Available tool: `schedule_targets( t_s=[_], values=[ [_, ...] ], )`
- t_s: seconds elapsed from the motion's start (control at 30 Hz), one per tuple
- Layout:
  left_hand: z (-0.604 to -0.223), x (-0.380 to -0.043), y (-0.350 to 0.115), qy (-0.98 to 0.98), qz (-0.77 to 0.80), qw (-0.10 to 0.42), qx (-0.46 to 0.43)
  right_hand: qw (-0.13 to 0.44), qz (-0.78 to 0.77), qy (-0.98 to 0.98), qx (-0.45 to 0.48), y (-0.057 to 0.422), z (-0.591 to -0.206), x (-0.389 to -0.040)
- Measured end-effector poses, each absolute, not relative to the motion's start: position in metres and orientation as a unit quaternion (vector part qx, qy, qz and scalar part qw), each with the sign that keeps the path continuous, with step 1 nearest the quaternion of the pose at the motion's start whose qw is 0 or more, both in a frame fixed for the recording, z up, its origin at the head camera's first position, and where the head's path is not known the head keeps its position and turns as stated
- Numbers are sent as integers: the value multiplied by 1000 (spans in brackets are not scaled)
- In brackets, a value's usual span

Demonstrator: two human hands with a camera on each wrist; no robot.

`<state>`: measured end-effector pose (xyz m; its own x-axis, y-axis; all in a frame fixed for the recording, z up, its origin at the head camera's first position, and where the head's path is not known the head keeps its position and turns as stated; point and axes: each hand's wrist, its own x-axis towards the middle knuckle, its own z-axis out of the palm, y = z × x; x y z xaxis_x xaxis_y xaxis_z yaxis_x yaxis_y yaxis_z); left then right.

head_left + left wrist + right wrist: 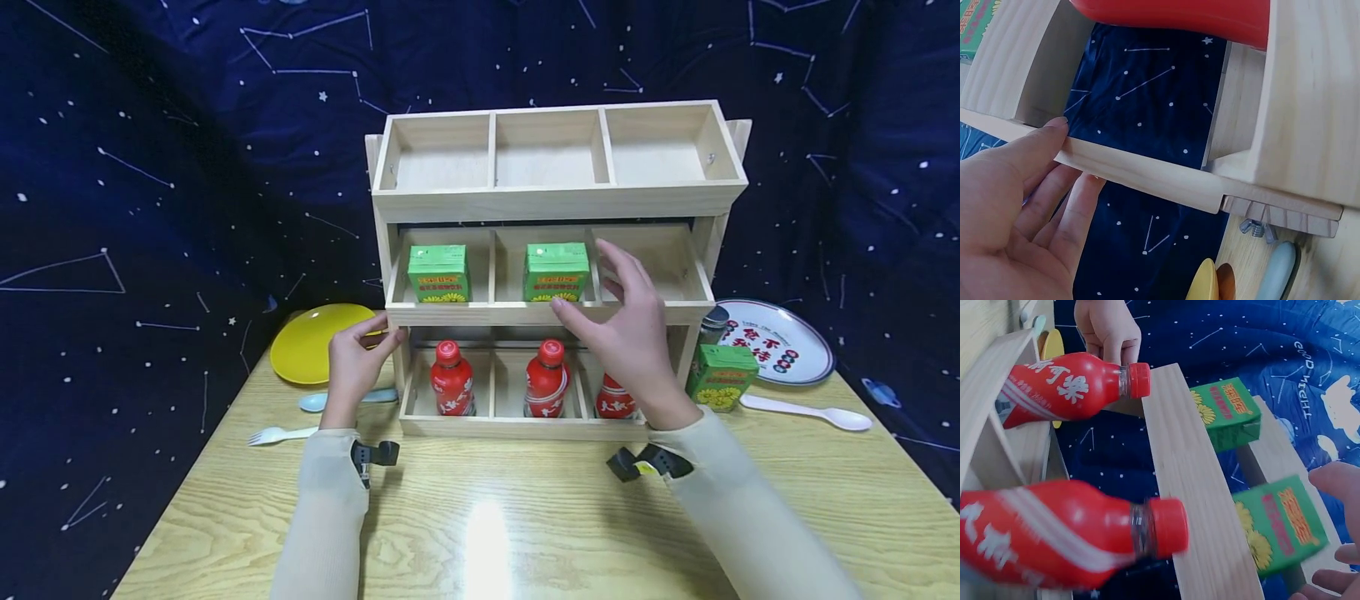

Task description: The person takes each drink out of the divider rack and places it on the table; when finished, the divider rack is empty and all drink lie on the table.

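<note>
A three-tier wooden rack (517, 314) stands on the table. My left hand (356, 362) pinches its left upright post (1141, 169), thumb on one face and fingers behind. My right hand (633, 325) is spread in front of the middle tier, beside a green drink carton (557, 273) in the centre compartment; in the right wrist view its fingers (1341, 487) stand apart from the carton. Another green carton (439, 275) sits in the left compartment. On the bottom tier stand red bottles, one at left (453, 379), one in the centre (547, 379), and one (615, 398) partly hidden by my right hand.
Left of the rack are a yellow plate (303, 346), a light blue spoon handle (378, 395) and a pale fork (277, 435). To its right are a third green carton (722, 379), a lidded jar (714, 323), a white printed plate (776, 333) and a white spoon (825, 413).
</note>
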<state>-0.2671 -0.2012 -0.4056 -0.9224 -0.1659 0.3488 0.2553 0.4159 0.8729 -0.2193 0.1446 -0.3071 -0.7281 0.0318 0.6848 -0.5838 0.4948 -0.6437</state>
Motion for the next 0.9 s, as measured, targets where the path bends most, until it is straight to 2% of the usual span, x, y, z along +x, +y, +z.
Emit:
schedule_targets(
  t_s=[0.3, 0.6, 0.9],
  values=[
    [-404, -266, -200, -815, -541, 204, -32, 302, 478, -813, 141, 113, -307, -241],
    [-407, -270, -200, -814, -538, 214, -40, 349, 450, -813, 122, 108, -313, -249],
    [-406, -268, -199, -813, -543, 209, -35, 427, 464, -759, 161, 110, -298, -243]
  ],
)
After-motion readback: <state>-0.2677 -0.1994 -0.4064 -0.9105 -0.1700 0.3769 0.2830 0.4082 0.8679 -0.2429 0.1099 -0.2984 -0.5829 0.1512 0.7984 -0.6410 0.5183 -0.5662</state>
